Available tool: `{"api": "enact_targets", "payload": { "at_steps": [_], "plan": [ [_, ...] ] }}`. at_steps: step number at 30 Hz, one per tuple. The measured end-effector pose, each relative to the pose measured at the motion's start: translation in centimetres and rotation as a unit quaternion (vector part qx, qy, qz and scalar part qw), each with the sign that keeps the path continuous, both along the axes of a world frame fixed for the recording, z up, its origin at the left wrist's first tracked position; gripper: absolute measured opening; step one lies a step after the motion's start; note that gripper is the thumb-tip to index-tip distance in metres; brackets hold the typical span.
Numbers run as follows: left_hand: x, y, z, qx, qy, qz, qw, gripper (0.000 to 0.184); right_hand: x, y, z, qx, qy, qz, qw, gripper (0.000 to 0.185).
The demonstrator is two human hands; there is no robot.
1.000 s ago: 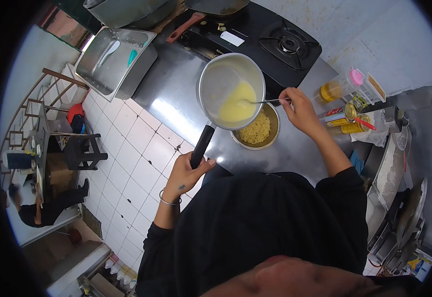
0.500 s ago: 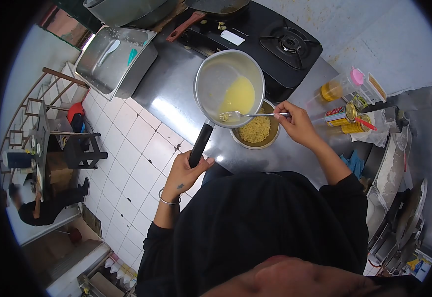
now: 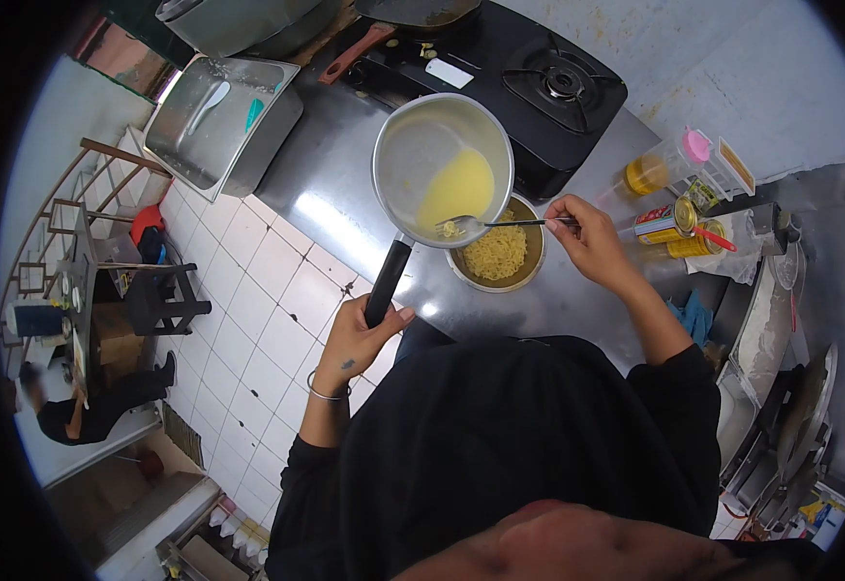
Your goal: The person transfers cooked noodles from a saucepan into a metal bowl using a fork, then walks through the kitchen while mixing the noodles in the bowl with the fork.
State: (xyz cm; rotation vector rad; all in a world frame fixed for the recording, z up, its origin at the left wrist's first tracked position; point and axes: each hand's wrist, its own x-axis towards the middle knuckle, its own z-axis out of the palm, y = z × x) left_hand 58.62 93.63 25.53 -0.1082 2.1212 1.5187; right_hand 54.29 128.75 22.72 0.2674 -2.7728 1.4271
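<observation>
My left hand is closed round the black handle of a saucepan, which is tipped toward me and holds some yellow liquid. Between the fingers of my right hand is a fork. Its tines reach inside the pan's near rim, by a small clump of noodles. Under the pan's right edge a metal bowl stands on the counter, with yellow noodles in it. The pan hides part of the bowl.
Behind the pan sits a black gas stove, with a frying pan on its left. A steel basin is at the left. Cans and a pink-lidded jug stand at the right. A person is at the far left.
The saucepan has shifted slightly left within the view. The fork has moved a little, and the noodle clump by its tines shows more clearly. Both hands keep their grips.
</observation>
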Motion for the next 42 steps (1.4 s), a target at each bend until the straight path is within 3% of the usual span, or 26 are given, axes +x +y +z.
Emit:
{"api": "enact_targets", "payload": {
  "at_steps": [5, 8, 14, 17, 21, 26, 33, 42],
  "plan": [
    [-0.5, 0.3, 0.0, -0.01, -0.021, 0.003, 1.0, 0.038, 0.1, 1.1, 0.6, 0.017, -0.057, -0.014, 0.998, 0.009],
    [-1.4, 0.5, -0.7, -0.001, -0.036, 0.003, 0.999, 0.038, 0.3, 2.9, -0.3, -0.008, -0.026, -0.03, 0.999, 0.006],
    [-4.6, 2.1, -1.4, 0.064, -0.05, 0.022, 0.996, 0.032, 2.7, 3.8, -1.7, 0.162, 0.153, -0.023, 0.975, 0.007],
    [-7.1, 3.5, -2.3, 0.127, -0.062, 0.026, 0.99, 0.03, 4.0, 3.3, -3.6, 0.159, 0.191, -0.05, 0.967, 0.009],
    [-11.1, 6.5, -2.3, 0.257, -0.116, 0.004, 0.959, 0.035, 5.1, 2.5, -5.4, 0.108, 0.148, -0.135, 0.974, 0.005],
    [-18.1, 12.1, -2.6, 0.398, -0.248, -0.055, 0.882, 0.042, 5.9, 1.0, -7.0, 0.028, 0.072, -0.179, 0.981, 0.004],
    [-24.6, 19.7, -4.1, 0.43, -0.338, -0.086, 0.833, 0.041, 7.0, 0.3, -7.9, -0.008, 0.049, -0.217, 0.975, 0.006],
    [-26.4, 22.9, -5.4, 0.405, -0.379, -0.091, 0.827, 0.041, 7.5, 0.5, -8.5, -0.04, 0.038, -0.261, 0.964, 0.008]
  ]
}}
